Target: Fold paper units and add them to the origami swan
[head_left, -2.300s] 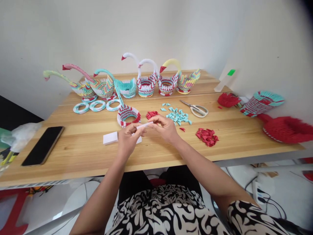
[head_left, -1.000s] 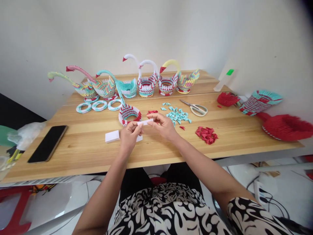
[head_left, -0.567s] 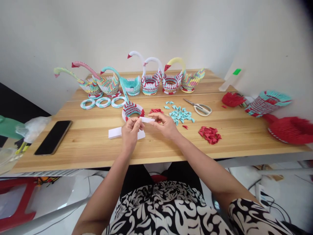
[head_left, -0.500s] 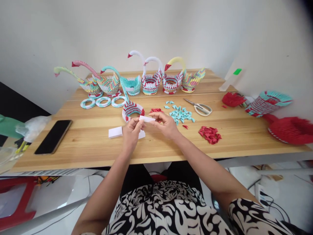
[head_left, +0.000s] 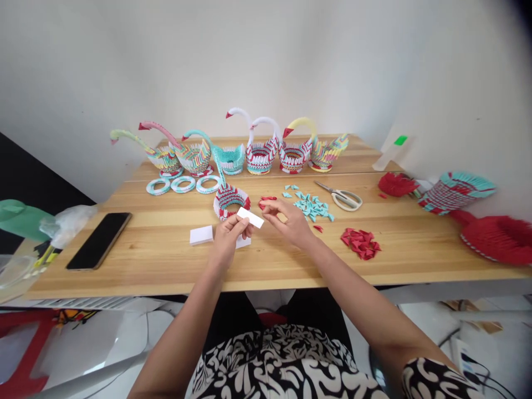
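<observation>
My left hand [head_left: 226, 238] pinches one end of a folded white paper strip [head_left: 250, 217], which tilts down to the right just above the wooden table [head_left: 145, 260]. My right hand [head_left: 291, 223] hovers beside the strip's other end with thumb and fingertips drawn together; nothing shows between them. Under and left of my left hand lie small white paper slips [head_left: 201, 235]. Just behind the hands stands a low ring of folded red, white and teal pieces [head_left: 230, 198] with a teal neck rising from it.
Loose teal folded pieces [head_left: 311, 205], red folded pieces [head_left: 361, 243] and scissors [head_left: 341, 197] lie to the right. Several finished paper swans [head_left: 260, 152] and three paper rings [head_left: 183, 184] line the back. A phone [head_left: 100, 240] lies left. Red and teal paper models [head_left: 490, 233] sit far right.
Both hands held the strip level between them before. Now only my left hand holds it, tilted, and my right fingers have come off its end. The view dipped a little.
</observation>
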The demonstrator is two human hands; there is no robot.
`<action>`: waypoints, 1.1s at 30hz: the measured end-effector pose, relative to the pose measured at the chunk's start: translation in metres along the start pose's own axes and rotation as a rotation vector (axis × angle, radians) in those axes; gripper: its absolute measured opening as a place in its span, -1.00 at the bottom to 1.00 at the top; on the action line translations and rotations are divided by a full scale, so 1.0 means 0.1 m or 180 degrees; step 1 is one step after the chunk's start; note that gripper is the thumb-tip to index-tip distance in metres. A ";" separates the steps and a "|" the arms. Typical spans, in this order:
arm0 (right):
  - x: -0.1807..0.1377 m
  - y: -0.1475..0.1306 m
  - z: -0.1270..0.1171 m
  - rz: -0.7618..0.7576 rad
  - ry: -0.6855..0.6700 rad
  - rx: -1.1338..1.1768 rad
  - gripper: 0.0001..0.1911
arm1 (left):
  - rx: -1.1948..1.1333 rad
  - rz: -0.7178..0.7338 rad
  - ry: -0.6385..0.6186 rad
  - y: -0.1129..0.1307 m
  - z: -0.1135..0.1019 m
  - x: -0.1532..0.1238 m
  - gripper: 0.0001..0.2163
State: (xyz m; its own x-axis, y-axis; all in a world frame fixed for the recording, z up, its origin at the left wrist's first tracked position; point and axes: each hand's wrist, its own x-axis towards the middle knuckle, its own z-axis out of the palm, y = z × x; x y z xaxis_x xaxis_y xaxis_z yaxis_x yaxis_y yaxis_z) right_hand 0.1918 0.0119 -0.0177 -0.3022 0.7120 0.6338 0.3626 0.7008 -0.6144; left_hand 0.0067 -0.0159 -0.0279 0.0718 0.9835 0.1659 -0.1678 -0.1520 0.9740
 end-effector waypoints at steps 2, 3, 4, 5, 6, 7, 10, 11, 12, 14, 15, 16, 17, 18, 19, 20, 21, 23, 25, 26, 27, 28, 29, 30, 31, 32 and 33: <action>0.06 -0.02 -0.03 -0.0611 -0.0223 -0.0245 -0.79 | -0.0009 -0.0037 -0.0117 -0.01 -0.02 0.00 -0.72; 0.09 -0.03 -0.05 -0.0855 -0.0352 -0.0300 -0.82 | 0.0037 -0.0055 -0.0162 -0.01 -0.02 0.00 -0.71; 0.12 -0.04 -0.07 -0.1022 -0.0480 -0.0338 -0.84 | 0.0116 -0.0064 -0.0189 -0.01 -0.02 0.00 -0.71; 0.16 -0.04 -0.09 -0.1110 -0.0586 -0.0373 -0.85 | 0.0226 -0.0055 -0.0190 -0.01 -0.02 0.00 -0.72; 0.19 -0.05 -0.10 -0.1138 -0.0652 -0.0411 -0.84 | 0.0360 -0.0016 -0.0154 0.00 -0.01 0.00 -0.73; 0.21 -0.06 -0.12 -0.1116 -0.0698 -0.0450 -0.84 | 0.0519 0.0051 -0.0079 0.01 0.00 0.00 -0.76; 0.25 -0.08 -0.12 -0.0879 -0.0727 -0.0417 -0.86 | 0.1053 0.0347 0.0203 0.04 0.02 -0.01 -0.81; 0.25 -0.08 -0.11 -0.0735 -0.0674 -0.0330 -0.86 | 0.1218 0.0442 0.0239 0.05 0.02 -0.02 -0.81; 0.24 -0.09 -0.08 -0.0562 -0.0604 -0.0204 -0.86 | 0.1366 0.0521 0.0239 0.05 0.02 -0.02 -0.81; 0.20 -0.09 -0.02 -0.0166 -0.0449 0.0123 -0.85 | 0.1613 0.0655 0.0160 0.04 0.02 -0.03 -0.82; 0.19 -0.09 0.01 0.0039 -0.0384 0.0283 -0.85 | 0.1718 0.0714 0.0124 0.03 0.01 -0.04 -0.82; 0.17 -0.08 0.03 0.0225 -0.0349 0.0423 -0.85 | 0.1809 0.0766 0.0104 0.02 0.01 -0.04 -0.81; 0.15 -0.07 0.05 0.0381 -0.0335 0.0533 -0.85 | 0.1887 0.0811 0.0097 0.01 0.00 -0.04 -0.81; 0.14 -0.07 0.06 0.0515 -0.0325 0.0610 -0.85 | 0.1951 0.0846 0.0096 0.01 0.00 -0.04 -0.80; 0.13 -0.06 0.07 0.0621 -0.0315 0.0658 -0.85 | 0.2000 0.0870 0.0094 0.00 0.00 -0.04 -0.80; 0.13 -0.06 0.07 0.0688 -0.0313 0.0693 -0.85 | 0.2037 0.0888 0.0093 0.00 0.01 -0.04 -0.81; 0.13 -0.06 0.06 0.0721 -0.0317 0.0725 -0.85 | 0.2062 0.0897 0.0081 0.00 0.01 -0.04 -0.81; 0.13 -0.06 0.05 0.0724 -0.0319 0.0784 -0.85 | 0.2088 0.0913 0.0071 0.00 0.02 -0.04 -0.81; 0.13 -0.07 0.06 0.0672 -0.0337 0.0834 -0.84 | 0.2098 0.0943 0.0127 0.00 0.03 -0.05 -0.82; 0.13 -0.08 0.06 0.0649 -0.0337 0.0857 -0.84 | 0.2099 0.0971 0.0165 0.00 0.04 -0.05 -0.83; 0.13 -0.08 0.06 0.0637 -0.0331 0.0876 -0.83 | 0.2100 0.1011 0.0202 0.01 0.04 -0.06 -0.83; 0.13 -0.09 0.07 0.0644 -0.0321 0.0889 -0.82 | 0.2101 0.1058 0.0228 0.01 0.05 -0.06 -0.83; 0.12 -0.10 0.08 0.0671 -0.0306 0.0903 -0.81 | 0.2097 0.1098 0.0239 0.02 0.05 -0.06 -0.83; 0.12 -0.10 0.08 0.0713 -0.0285 0.0925 -0.81 | 0.2087 0.1128 0.0235 0.02 0.06 -0.07 -0.83; 0.12 -0.10 0.09 0.0758 -0.0272 0.0950 -0.80 | 0.2075 0.1139 0.0224 0.03 0.06 -0.07 -0.83; 0.11 -0.10 0.09 0.0798 -0.0267 0.0977 -0.80 | 0.2061 0.1136 0.0217 0.04 0.06 -0.08 -0.83; 0.11 -0.09 0.09 0.0826 -0.0265 0.0999 -0.79 | 0.2048 0.1124 0.0214 0.04 0.06 -0.08 -0.83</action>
State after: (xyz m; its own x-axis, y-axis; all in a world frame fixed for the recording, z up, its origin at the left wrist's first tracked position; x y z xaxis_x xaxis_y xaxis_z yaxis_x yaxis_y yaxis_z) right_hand 0.1770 0.0134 -0.0095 -0.3110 0.8589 0.4069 0.1535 0.4679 -0.8704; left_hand 0.0116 -0.0249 -0.0242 0.0562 0.8661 0.4967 0.4419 -0.4677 0.7655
